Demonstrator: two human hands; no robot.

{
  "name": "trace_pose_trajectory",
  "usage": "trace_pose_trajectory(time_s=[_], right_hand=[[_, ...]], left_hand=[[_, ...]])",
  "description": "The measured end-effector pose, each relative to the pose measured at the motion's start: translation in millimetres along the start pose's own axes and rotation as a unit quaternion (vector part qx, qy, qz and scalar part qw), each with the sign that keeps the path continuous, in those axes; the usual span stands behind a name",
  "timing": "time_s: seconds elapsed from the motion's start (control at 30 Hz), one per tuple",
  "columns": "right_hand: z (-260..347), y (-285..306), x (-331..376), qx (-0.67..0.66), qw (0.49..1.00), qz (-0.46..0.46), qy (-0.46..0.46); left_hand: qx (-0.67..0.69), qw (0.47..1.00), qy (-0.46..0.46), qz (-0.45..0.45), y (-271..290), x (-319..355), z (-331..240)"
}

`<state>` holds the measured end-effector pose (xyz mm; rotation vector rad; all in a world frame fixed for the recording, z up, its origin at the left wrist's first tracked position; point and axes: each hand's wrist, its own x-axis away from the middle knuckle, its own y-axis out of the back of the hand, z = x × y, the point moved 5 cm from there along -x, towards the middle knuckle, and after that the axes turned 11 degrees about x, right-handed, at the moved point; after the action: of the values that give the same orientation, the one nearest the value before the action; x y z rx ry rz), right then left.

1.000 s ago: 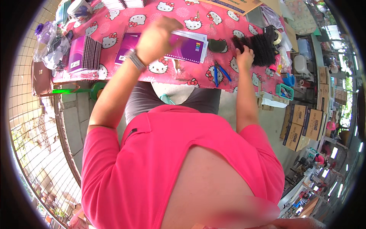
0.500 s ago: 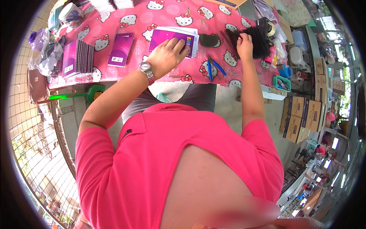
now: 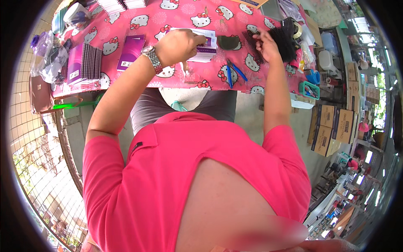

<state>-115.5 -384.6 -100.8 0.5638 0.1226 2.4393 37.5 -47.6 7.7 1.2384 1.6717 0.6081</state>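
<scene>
My left hand (image 3: 179, 44), with a metal wristwatch, is curled over the near edge of a stack of purple and white booklets (image 3: 206, 47) on the pink cartoon-cat tablecloth (image 3: 138, 21). My right hand (image 3: 264, 45) pinches a strand at the edge of a pile of black spiral binding combs (image 3: 283, 40) further right. A dark oval pad (image 3: 229, 42) lies between my hands. Blue-handled pliers (image 3: 233, 72) lie near the table's front edge.
A purple booklet (image 3: 131, 51) and a row of upright purple booklets (image 3: 84, 63) are at the left, with plastic bags (image 3: 48, 59) beyond. Cardboard boxes (image 3: 333, 126) stand on the floor at right. A teal basket (image 3: 310, 89) hangs by the table's right end.
My left hand came down from above the table and settled on the booklet stack. My right hand stayed at the black combs.
</scene>
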Motion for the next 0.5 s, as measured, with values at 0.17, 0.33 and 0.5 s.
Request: trace_pose_trajectory(time_s=[0.17,0.33,0.5], right_hand=[[13,10,1,-0.182,0.981,0.042,0.047],[39,-45,60,-0.234,0.960,-0.049,0.147],[54,-157,142,-0.114,0.962,-0.091,0.232]], left_hand=[[-0.091,0.994,0.050,-0.016,22,-25,-12],[-0.170,0.981,0.089,-0.041,10,-31,-5],[-0.180,0.977,0.106,-0.044,4,-30,-7]])
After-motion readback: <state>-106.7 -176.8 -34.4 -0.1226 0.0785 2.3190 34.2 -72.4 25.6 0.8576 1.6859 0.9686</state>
